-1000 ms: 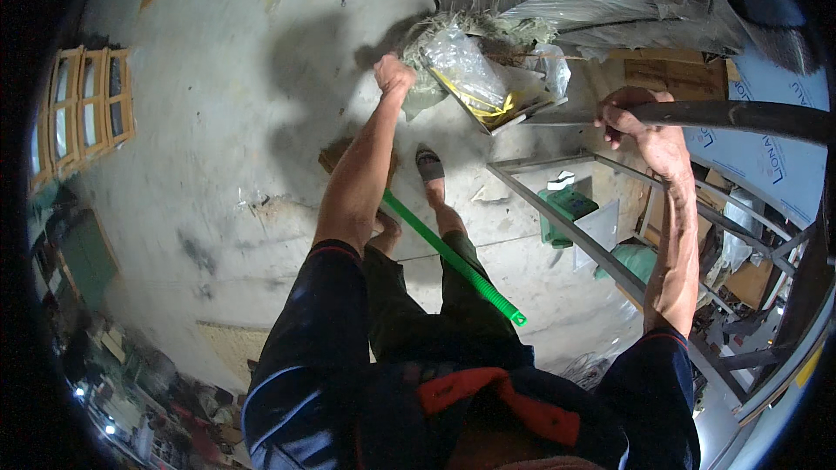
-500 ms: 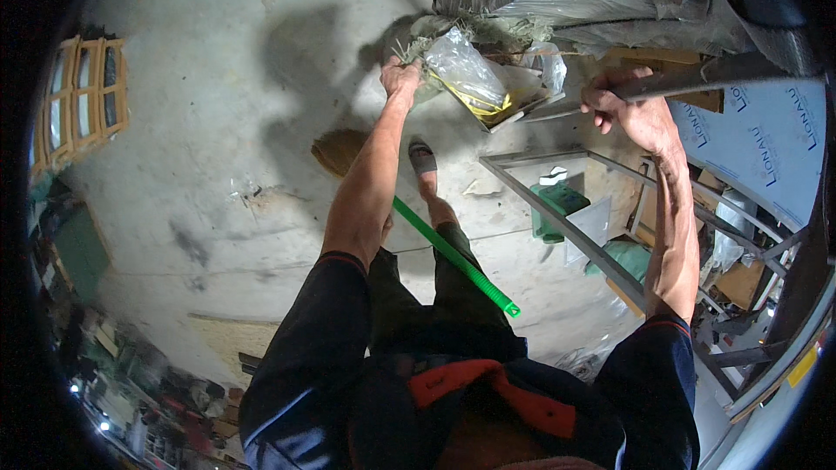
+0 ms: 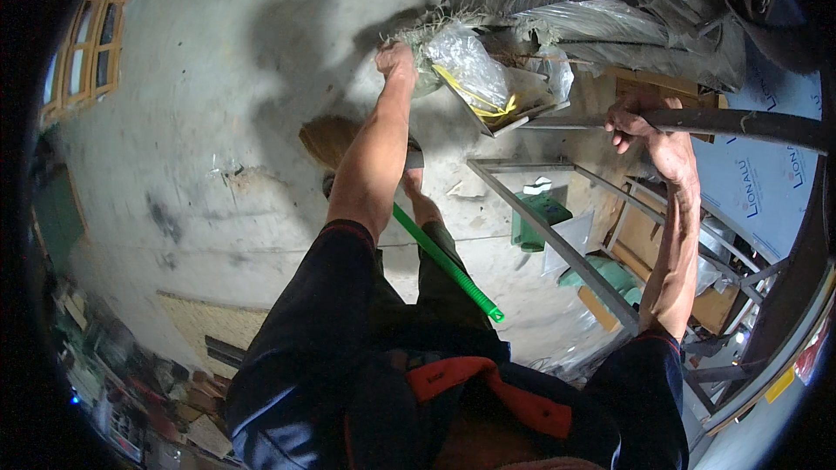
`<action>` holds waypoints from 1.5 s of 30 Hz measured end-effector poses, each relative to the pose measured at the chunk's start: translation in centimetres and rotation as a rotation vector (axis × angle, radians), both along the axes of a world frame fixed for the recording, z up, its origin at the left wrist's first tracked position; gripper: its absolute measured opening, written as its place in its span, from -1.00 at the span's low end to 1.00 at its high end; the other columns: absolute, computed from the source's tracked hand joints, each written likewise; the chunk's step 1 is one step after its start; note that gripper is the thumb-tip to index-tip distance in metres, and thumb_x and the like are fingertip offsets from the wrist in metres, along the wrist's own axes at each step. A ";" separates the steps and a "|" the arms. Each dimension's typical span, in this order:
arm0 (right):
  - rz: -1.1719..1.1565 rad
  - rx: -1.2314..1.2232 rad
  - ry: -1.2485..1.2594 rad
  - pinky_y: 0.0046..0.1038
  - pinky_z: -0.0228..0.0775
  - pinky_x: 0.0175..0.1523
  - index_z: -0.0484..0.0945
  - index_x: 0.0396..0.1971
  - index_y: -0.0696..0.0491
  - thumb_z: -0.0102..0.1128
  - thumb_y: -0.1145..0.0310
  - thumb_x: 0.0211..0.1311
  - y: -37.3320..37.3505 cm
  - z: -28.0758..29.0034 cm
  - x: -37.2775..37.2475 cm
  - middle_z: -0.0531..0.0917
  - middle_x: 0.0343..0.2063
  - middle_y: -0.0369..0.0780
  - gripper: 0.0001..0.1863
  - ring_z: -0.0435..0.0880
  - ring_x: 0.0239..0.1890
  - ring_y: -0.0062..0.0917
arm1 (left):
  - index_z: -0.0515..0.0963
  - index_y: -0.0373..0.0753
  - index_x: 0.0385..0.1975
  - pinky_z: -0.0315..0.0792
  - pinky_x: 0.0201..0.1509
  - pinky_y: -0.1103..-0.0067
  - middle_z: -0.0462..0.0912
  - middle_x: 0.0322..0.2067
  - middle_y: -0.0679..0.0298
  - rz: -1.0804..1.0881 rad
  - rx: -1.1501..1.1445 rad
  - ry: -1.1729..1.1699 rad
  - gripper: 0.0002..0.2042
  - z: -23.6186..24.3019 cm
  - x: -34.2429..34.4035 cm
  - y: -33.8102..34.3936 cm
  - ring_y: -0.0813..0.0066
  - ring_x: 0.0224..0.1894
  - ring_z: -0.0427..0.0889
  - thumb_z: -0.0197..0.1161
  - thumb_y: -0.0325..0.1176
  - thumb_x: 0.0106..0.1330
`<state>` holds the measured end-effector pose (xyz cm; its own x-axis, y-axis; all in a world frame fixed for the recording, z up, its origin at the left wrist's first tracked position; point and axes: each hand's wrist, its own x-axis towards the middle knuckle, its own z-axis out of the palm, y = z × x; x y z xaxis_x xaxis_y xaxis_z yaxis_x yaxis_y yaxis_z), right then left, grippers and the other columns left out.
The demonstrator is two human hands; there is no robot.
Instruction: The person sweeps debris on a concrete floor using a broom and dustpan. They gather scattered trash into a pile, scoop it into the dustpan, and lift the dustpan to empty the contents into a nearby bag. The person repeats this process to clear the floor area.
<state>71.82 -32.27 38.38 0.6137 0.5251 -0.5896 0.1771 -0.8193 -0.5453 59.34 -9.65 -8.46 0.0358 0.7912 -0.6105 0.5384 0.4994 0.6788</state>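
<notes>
My left hand (image 3: 396,61) is closed at the frayed edge of a pale green woven sack (image 3: 427,80). A crumpled clear plastic bag (image 3: 470,61) with a yellow strip bulges beside it. Over to the right, my right hand (image 3: 651,135) has its fingers curled round a long dark metal bar (image 3: 749,124) that runs out to the right rim. A broom passes beneath my left forearm; its brown head (image 3: 326,141) and bright green ribbed handle (image 3: 448,270) show on either side, and the forearm hides the middle.
A grey metal frame (image 3: 557,222) stands between my legs and right arm, with a green plastic container (image 3: 535,219) inside it. Plastic-wrapped goods (image 3: 610,26) are heaped at the far right, above a blue-grey printed sheet (image 3: 758,183). A wooden crate (image 3: 87,57) lies far left.
My view has shifted a little, moving the frame and floor items left in the picture. The bar sits lower in view. Both hands keep their holds.
</notes>
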 end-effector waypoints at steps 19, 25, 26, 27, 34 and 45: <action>-0.074 0.199 0.151 -0.42 0.57 -0.25 0.47 -0.53 0.22 0.18 0.47 0.24 -6.2 -1.9 1.4 0.66 -0.43 -0.12 -0.81 0.65 -0.39 -0.46 | 0.68 -0.35 -0.21 0.52 0.03 0.45 0.76 -0.20 0.10 -0.508 -0.118 -0.248 -0.69 2.3 0.6 3.0 0.24 -0.09 0.72 0.42 -0.33 0.07; -0.110 0.227 0.146 -0.40 0.57 -0.24 0.52 -0.49 0.25 0.16 0.45 0.26 -7.3 -2.7 1.5 0.66 -0.44 -0.11 -0.81 0.66 -0.40 -0.44 | 0.70 -0.40 -0.29 0.54 0.07 0.30 0.73 -0.26 -0.14 -0.454 0.169 0.076 -0.72 2.6 1.0 2.2 -0.05 -0.11 0.72 0.30 -0.33 0.08; -0.119 0.229 0.141 -0.39 0.58 -0.25 0.54 -0.46 0.26 0.16 0.44 0.26 -7.3 -2.7 1.4 0.66 -0.44 -0.10 -0.82 0.67 -0.41 -0.42 | 0.70 -0.40 -0.29 0.53 0.07 0.29 0.73 -0.27 -0.15 -0.404 0.145 0.093 -0.72 3.0 0.9 2.0 -0.08 -0.12 0.72 0.27 -0.34 0.09; -0.134 0.222 0.135 -0.38 0.60 -0.26 0.56 -0.43 0.28 0.16 0.44 0.27 -7.1 -2.7 1.3 0.66 -0.45 -0.09 -0.81 0.68 -0.42 -0.40 | 0.70 -0.40 -0.28 0.53 0.10 0.26 0.71 -0.22 -0.18 -0.418 0.181 0.069 -0.72 3.7 0.8 1.6 -0.11 -0.08 0.70 0.22 -0.34 0.12; -0.116 0.049 -0.003 -0.57 0.48 -0.45 0.65 -0.41 0.24 0.21 0.40 0.25 -0.4 -1.6 0.0 0.73 -0.49 -0.20 -0.81 0.62 -0.56 -0.63 | 0.59 -0.28 0.08 0.43 0.25 0.18 0.66 -0.10 -0.25 -0.499 0.196 0.081 -0.55 9.4 0.3 -2.8 -0.20 0.05 0.62 0.07 -0.21 0.25; 0.197 -0.139 -0.179 -0.61 0.27 -0.72 0.68 -0.36 0.16 0.27 0.23 0.25 15.1 -2.7 0.2 0.69 -0.57 -0.29 -0.74 0.46 -0.77 -0.70 | -0.02 0.20 0.54 0.49 0.13 0.06 0.67 -0.15 -0.24 -0.693 0.173 0.129 -0.26 10.6 -1.0 -4.1 -0.24 -0.03 0.66 0.10 -0.12 0.35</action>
